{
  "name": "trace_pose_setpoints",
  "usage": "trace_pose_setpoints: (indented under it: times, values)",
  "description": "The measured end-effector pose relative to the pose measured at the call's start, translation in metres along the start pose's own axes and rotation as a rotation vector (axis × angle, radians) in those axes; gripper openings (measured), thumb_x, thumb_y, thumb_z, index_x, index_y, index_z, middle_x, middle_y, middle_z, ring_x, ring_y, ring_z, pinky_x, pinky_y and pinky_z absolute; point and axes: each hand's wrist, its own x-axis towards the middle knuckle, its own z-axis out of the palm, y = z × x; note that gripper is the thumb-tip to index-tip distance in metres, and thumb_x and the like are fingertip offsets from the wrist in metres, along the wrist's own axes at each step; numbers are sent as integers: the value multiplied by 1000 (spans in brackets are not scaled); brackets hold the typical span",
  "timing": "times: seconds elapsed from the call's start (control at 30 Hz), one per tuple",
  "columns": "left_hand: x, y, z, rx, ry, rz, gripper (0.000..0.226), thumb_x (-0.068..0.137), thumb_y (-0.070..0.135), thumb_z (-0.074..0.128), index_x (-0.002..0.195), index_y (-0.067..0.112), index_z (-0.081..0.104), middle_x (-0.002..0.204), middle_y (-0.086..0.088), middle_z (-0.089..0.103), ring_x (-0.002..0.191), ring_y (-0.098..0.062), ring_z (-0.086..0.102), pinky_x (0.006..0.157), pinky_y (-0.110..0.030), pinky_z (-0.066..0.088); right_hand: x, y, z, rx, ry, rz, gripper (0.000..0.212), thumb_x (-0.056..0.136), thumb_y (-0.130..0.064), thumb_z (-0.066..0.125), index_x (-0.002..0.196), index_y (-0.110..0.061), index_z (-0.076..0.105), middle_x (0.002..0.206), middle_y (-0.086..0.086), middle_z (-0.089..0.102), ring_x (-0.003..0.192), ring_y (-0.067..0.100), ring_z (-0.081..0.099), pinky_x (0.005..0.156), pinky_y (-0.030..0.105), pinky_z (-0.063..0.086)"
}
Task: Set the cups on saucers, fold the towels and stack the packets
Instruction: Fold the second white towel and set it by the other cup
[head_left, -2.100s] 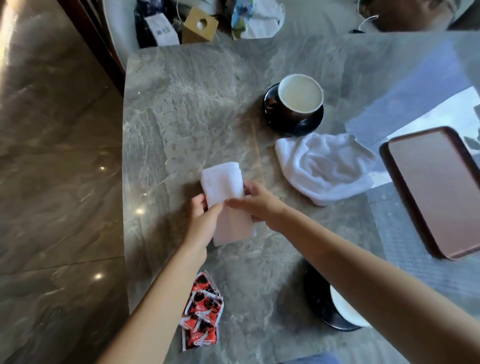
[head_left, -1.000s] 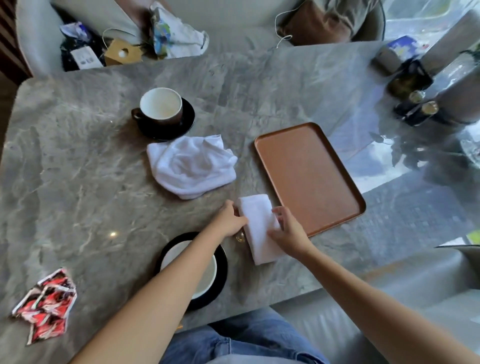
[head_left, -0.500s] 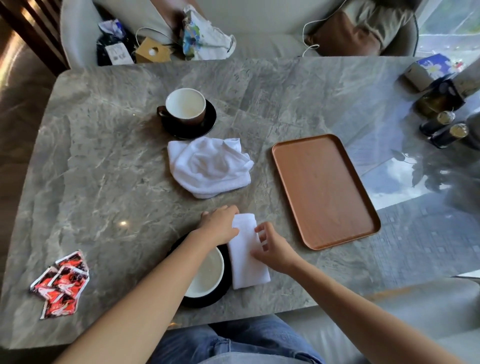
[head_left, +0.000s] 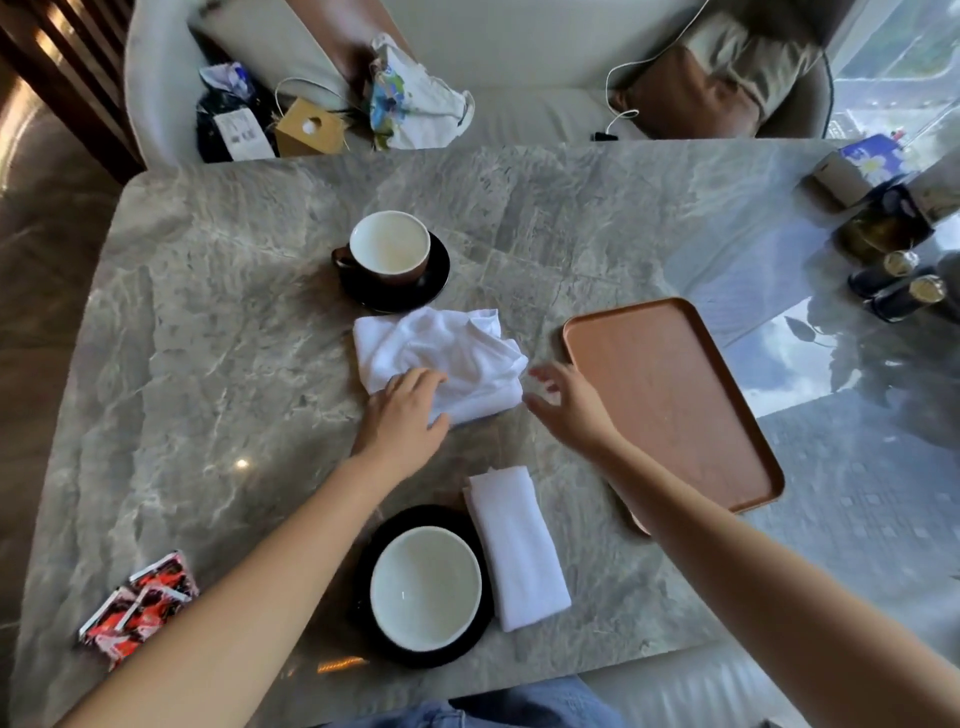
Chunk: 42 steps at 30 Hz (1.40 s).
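crumpled towel (head_left: 441, 358): sat bunched up mid-table, just in front of the far cup, so this looked to me like the step in hand
folded towel (head_left: 517, 545): already a neat strip, lying right beside the near saucer, one towel done I'd say
far cup (head_left: 389, 248): was on its dark saucer (head_left: 434, 288), handle to the left, done
near cup (head_left: 426, 587): also on its black saucer (head_left: 371, 551), close to my edge of the table, so cups looked sorted
packets (head_left: 137, 608): red ones lay in a loose overlapping pile at the near left corner, nowhere near a tidy stack, I'd call that still to do
left hand (head_left: 402, 415): palm down, fingers resting on the near edge of the crumpled towel, more pressing than pinching from what I could see, not closed round it
right hand (head_left: 563, 400): fingers spread wide, holding nothing, just beside the towel's right edge and not clearly touching it
tray (head_left: 670, 395): brown one to the right, nothing on it
table (head_left: 208, 338): grey marble top
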Motion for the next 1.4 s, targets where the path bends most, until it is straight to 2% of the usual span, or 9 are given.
trace_pose_setpoints:
  times: [0.1,0.23,0.4,0.47,0.57,0.83,1.1,1.27,1.4]
  values:
    - [10,-5,-3,-42,-115,-43,44,89,26,52,130,17,42,136,-1,50,123,-25,48,100,-40,40,31,-21,14,-43,2,2,52,84,-25,65,131,-8,48,133,14,52,124,29,44,103,37,34]
    - [11,-11,-6,-135,-88,-23,45,89,25,54,131,15,41,136,-2,50,122,-24,49,97,-38,43,43,-41,29,-174,-16,54,34,88,-28,59,120,-15,58,132,8,52,124,30,41,97,38,37]
    - [15,-22,-23,-71,-57,132,70,86,23,56,147,20,22,156,2,22,142,-17,22,115,-37,22,15,-69,36,-426,-37,-375,18,90,-31,54,101,-22,66,111,-1,62,118,21,48,111,44,21]
    - [11,-26,-30,18,-12,213,58,83,29,57,138,25,39,144,6,40,136,-13,30,111,-32,15,5,-84,38,-498,-52,-507,19,90,-29,51,97,-21,67,102,0,66,110,20,55,114,42,17]
    - [2,-36,-40,86,69,270,24,82,35,58,100,20,61,103,4,59,114,-15,50,103,-29,15,-3,-103,35,-467,-128,-582,23,93,-28,50,100,-15,67,84,7,68,86,27,62,98,38,38]
    - [-38,-84,-75,104,35,286,27,80,39,66,68,16,59,112,10,58,125,-9,42,114,-32,4,-16,-123,35,-420,-162,-627,27,92,-42,52,96,-19,66,84,7,71,77,31,64,61,36,43]
    - [-66,-129,-122,45,128,305,38,79,50,53,73,16,69,97,14,69,111,-8,53,97,-19,24,-2,-146,29,-391,-59,-588,22,91,-40,55,89,-21,67,82,0,72,79,25,65,61,31,46]
    - [-85,-154,-144,3,114,196,42,79,53,40,61,16,46,64,1,53,68,-18,49,74,-28,33,10,-165,35,-363,16,-594,25,88,-42,51,84,-24,68,77,-3,71,73,22,65,57,27,42]
    - [-108,-191,-160,-114,105,-4,27,78,45,48,72,24,63,67,1,66,71,-23,60,74,-33,46,23,-173,35,-269,101,-515,16,86,-34,63,79,-22,70,69,-1,70,63,16,61,55,29,40]
